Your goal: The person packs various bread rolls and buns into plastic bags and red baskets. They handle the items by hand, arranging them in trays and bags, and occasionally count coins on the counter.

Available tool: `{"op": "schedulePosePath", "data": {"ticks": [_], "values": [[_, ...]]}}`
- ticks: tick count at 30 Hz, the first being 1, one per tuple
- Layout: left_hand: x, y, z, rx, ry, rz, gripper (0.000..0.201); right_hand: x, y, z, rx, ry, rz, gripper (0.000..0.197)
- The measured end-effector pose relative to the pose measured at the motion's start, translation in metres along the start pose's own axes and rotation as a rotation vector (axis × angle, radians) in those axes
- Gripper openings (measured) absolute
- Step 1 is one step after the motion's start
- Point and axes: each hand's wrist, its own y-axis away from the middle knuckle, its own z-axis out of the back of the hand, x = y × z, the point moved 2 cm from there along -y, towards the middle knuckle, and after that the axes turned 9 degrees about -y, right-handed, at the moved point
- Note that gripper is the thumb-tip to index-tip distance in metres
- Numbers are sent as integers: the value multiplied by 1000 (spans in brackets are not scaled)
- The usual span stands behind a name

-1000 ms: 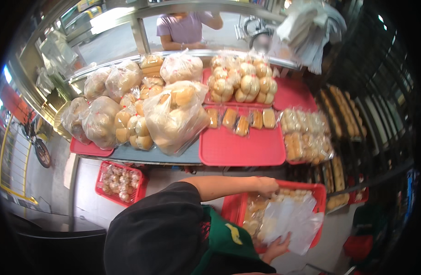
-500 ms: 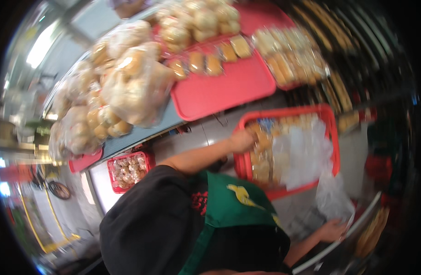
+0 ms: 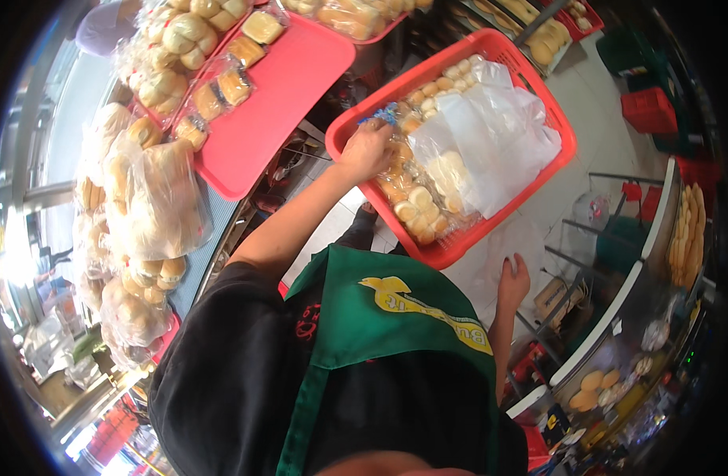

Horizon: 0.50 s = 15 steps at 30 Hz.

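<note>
Grip, left hand: left hand (image 3: 366, 149) reaches forward with fingers curled down over the near-left rim of the red basket (image 3: 556, 119), closed on the wrapped bread rolls (image 3: 412, 208) there; what exactly is pinched is hidden under the knuckles.
Grip, right hand: right hand (image 3: 513, 279) hangs low beside the basket's near corner, fingers loosely together against a thin clear bag (image 3: 513, 240); whether it is truly gripped, I cannot tell.
Basket position: sits in front of the person, below the counter edge, beside the red tray (image 3: 280, 103).
Basket axis: long side runs from lower left to upper right, tilted across the view.
Contents: rolls line the left long side; loose clear plastic bags (image 3: 491, 139) cover the middle and right.
Edges: the tray overhangs just left of the basket; a glass display case (image 3: 618, 333) closes in on the right.
Open room: pale floor (image 3: 594, 103) shows beyond the basket's far right side.
Counter: bagged buns (image 3: 153, 198) piled at the left, well apart from both hands.
</note>
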Motion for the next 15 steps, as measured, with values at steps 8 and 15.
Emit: {"op": "schedulePosePath", "data": {"ticks": [8,15], "values": [[-81,-52,-67,294,-70,-139,75,63,-17,-81,-5,-248,305,71],[-76,-24,-50,277,-149,-216,83,88,-10,-106,-165,-93,192,81]]}}
